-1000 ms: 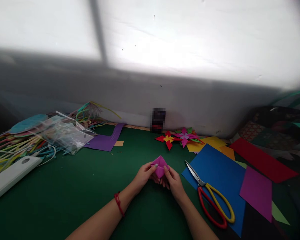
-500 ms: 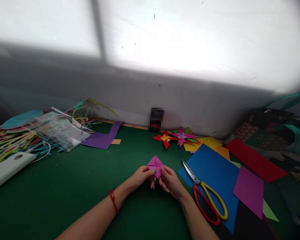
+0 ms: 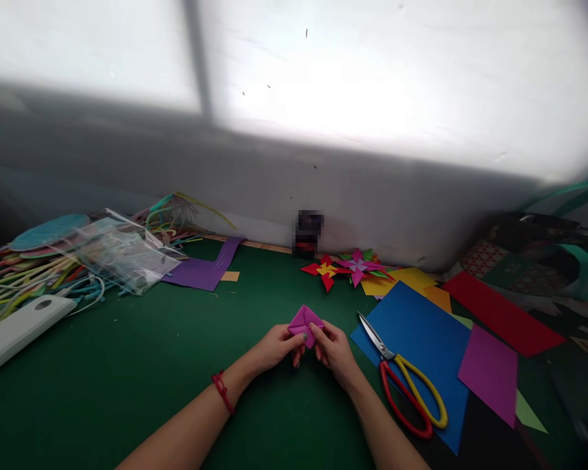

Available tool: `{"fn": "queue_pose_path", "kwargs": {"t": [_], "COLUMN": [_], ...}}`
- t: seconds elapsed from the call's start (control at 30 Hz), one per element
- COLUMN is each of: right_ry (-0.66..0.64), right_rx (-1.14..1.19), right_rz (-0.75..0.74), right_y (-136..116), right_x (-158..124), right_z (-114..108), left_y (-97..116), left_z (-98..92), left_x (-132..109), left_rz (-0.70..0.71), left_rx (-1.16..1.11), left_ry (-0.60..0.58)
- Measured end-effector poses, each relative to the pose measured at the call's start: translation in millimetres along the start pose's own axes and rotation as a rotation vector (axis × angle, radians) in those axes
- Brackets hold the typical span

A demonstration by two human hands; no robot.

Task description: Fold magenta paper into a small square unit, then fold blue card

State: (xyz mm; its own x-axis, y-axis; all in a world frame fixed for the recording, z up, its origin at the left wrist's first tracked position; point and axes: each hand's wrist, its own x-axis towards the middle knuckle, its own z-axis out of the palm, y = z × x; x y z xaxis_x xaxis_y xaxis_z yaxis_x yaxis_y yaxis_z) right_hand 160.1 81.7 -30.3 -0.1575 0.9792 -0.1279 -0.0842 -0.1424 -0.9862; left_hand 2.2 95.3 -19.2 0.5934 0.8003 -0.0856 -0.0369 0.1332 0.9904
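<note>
Between my two hands is a small folded pink origami paper (image 3: 304,317), square with creased flaps and one corner pointing away from me. My left hand (image 3: 278,344) pinches its left lower side, thumb on top and fingers curled underneath. My right hand (image 3: 334,347) grips the right side, its thumb lying on the flaps near the middle. The paper's underside and the fingertips beneath it are partly hidden. To the right, scissors (image 3: 385,352) with one red and one yellow handle lie on a blue paper sheet (image 3: 421,320).
Folded paper flowers (image 3: 357,266) sit by the wall, near yellow paper (image 3: 411,281). Red paper (image 3: 502,313) and a magenta sheet (image 3: 490,372) lie right. Purple paper (image 3: 200,273), a clear plastic bag (image 3: 132,258), coloured strips and a white power strip (image 3: 24,329) are left.
My right thumb has shifted up and inward over the pink paper's flaps. My left hand keeps nearly the same hold. The view has shifted slightly.
</note>
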Motion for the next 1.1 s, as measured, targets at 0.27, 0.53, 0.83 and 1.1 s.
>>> {"fn": "queue_pose_path", "kwargs": {"t": [0.27,0.53,0.83,1.1], "right_ry": [-0.002,-0.122,-0.092,-0.047], "right_rx": [0.067,0.099,-0.008,-0.038], "right_rz": [-0.016,-0.025,-0.057,-0.100], "right_y": [2.9,1.0,-2.6,1.4], "right_x": [0.0,-5.8,-7.8,-5.8], "right_z": [1.6,0.1,-1.1,-1.7], "left_y": [-6.7,-0.8,-6.1,-11.2], "left_z": [-3.7,-1.2,7.6,5.6], "left_x": [8.5,6.1,5.4,7.1], "left_rz": [-0.007,0.018,-0.009,-0.001], "left_rx": [-0.081,-0.191,-0.112,-0.033], "left_ry": [-0.048,-0.116,-0.034,0.006]}}
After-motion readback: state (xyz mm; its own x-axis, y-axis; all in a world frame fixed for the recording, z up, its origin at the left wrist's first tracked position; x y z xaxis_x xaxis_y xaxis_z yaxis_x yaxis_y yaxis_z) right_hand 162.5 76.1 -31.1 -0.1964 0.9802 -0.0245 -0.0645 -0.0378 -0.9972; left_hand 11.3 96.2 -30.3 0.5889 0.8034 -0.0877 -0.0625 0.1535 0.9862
